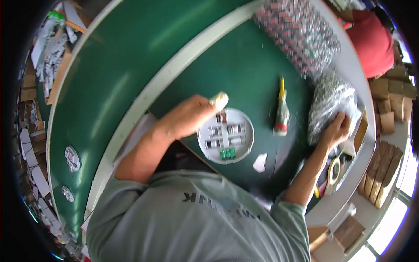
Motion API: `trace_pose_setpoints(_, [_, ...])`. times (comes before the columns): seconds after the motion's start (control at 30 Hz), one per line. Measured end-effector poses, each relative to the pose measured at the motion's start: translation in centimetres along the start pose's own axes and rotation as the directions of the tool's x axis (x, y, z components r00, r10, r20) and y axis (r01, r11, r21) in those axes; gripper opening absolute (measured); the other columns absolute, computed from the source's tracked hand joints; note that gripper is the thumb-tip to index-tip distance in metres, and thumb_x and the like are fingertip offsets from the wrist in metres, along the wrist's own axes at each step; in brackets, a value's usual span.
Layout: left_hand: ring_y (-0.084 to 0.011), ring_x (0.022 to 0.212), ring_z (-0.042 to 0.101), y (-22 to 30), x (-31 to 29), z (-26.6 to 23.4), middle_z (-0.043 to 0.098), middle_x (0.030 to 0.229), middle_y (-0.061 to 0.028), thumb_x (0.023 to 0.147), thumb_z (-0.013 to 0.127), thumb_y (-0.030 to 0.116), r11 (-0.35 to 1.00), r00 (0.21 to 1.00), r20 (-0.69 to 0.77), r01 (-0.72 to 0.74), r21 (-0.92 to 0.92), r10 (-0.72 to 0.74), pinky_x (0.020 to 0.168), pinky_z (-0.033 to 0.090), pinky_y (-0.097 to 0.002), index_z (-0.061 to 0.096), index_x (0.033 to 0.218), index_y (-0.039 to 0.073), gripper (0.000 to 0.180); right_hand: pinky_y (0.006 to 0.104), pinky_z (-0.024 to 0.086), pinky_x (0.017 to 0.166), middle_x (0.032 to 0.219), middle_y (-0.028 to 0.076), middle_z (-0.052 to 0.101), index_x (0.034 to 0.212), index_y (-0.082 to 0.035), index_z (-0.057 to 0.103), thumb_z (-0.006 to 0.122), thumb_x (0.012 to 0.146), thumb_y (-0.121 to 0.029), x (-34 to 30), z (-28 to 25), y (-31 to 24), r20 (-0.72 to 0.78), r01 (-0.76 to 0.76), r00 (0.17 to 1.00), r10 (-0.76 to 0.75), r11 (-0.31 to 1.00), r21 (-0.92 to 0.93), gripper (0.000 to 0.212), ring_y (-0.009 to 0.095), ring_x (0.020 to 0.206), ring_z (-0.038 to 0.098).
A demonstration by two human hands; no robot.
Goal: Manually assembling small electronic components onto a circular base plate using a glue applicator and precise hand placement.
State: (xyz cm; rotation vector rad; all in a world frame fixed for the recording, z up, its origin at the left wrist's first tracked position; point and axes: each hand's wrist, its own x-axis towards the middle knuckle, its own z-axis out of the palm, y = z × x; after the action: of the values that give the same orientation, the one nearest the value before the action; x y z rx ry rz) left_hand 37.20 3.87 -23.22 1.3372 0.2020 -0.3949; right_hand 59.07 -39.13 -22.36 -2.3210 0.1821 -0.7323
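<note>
My left hand (192,115) is over the upper left rim of a round white plastic housing (201,142) lying on the green table. One digit sticks out, its tip wrapped in a pale cover (219,101); the other fingers are hidden beneath the hand. Inside the housing are several rectangular slots with metal pieces, and a small green circuit board (228,153) at the near side. Off to the right, my right hand (338,130) pinches the edge of a clear plastic bag (325,107) filled with small silvery parts.
Behind the bag spreads a pile of small red-and-silver parts (301,35). A glue bottle with yellow nozzle (282,113) and a white scrap (260,162) lie right of the housing. A tape roll (334,170) is by my right forearm. Another person in red (371,43) is at far right.
</note>
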Motion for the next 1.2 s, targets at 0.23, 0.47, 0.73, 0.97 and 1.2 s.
trace_pose_setpoints(0.23, [-0.0025, 0.072, 0.053, -4.5, 3.1, 1.0, 0.067, 0.081, 0.0065, 0.11, 0.065, 0.033, 0.993, 0.997, 0.055, -0.055, -0.107, 0.061, 0.063, 0.044, -0.026, 0.077, 0.102, 0.004, 0.033, 0.0407, 0.055, 0.083, 0.1, 0.017, 0.077, 0.12, 0.004, 0.073, 0.066, 0.107, -0.026, -0.1, 0.9, 4.3, -0.006, 0.139, 0.99, -0.139, 0.989, -0.053, 0.033, 0.025, 0.09, 0.068])
trace_pose_setpoints(0.47, [-0.0144, 0.073, 0.07, -0.4, 3.8, -4.4, 0.076, 0.084, -0.0051, 0.093, 0.084, 0.022, 0.894, 0.736, -0.518, -0.29, 0.34, 0.436, 0.062, 0.053, -0.0341, 0.076, 0.104, 0.0, 0.026, 0.0368, 0.054, 0.085, 0.1, 0.014, 0.077, 0.119, 0.004, 0.074, 0.068, 0.107, -0.025, -0.1, 1.3, 5.3, 0.005, 0.077, 0.997, -0.077, 0.997, -0.002, 0.032, 0.02, 0.09, 0.066])
trace_pose_setpoints(0.73, [-0.0398, 0.11, 0.072, 0.2, 6.3, -11.9, 0.073, 0.127, -0.0202, 0.088, 0.089, 0.025, 0.077, 0.433, -0.193, 0.272, 0.959, 0.881, 0.096, 0.058, -0.0463, 0.074, 0.127, 0.002, 0.048, 0.0393, 0.053, 0.082, 0.092, 0.015, 0.072, 0.112, 0.005, 0.07, 0.065, 0.107, -0.022, -0.1, 2.3, 5.8, 0.025, 0.067, 0.997, -0.069, 0.997, 0.049, 0.028, 0.022, 0.085, 0.062])
trace_pose_setpoints(0.97, [-0.0404, 0.122, 0.07, 5.7, 13.5, -16.1, 0.072, 0.136, -0.0203, 0.097, 0.081, 0.026, 0.331, 0.529, -0.262, -0.037, 0.943, 0.807, 0.108, 0.055, -0.0461, 0.071, 0.136, 0.003, 0.046, 0.0374, 0.051, 0.079, 0.087, 0.011, 0.069, 0.105, 0.004, 0.068, 0.065, 0.107, -0.019, -0.4, 2.0, 5.1, -0.034, 0.038, 0.999, -0.036, 0.997, 0.065, 0.023, 0.019, 0.082, 0.058])
trace_pose_setpoints(1.2, [-0.0223, 0.109, 0.075, 12.0, 31.3, -26.4, 0.079, 0.123, -0.0159, 0.103, 0.073, 0.017, 0.574, 0.729, -0.297, -0.158, 0.804, 0.616, 0.097, 0.059, -0.0365, 0.075, 0.131, 0.001, 0.032, 0.0355, 0.05, 0.075, 0.084, 0.008, 0.066, 0.102, 0.003, 0.066, 0.063, 0.106, -0.015, -0.5, 2.3, 5.6, -0.03, -0.015, 0.999, 0.017, 0.998, 0.06, 0.019, 0.016, 0.079, 0.056])
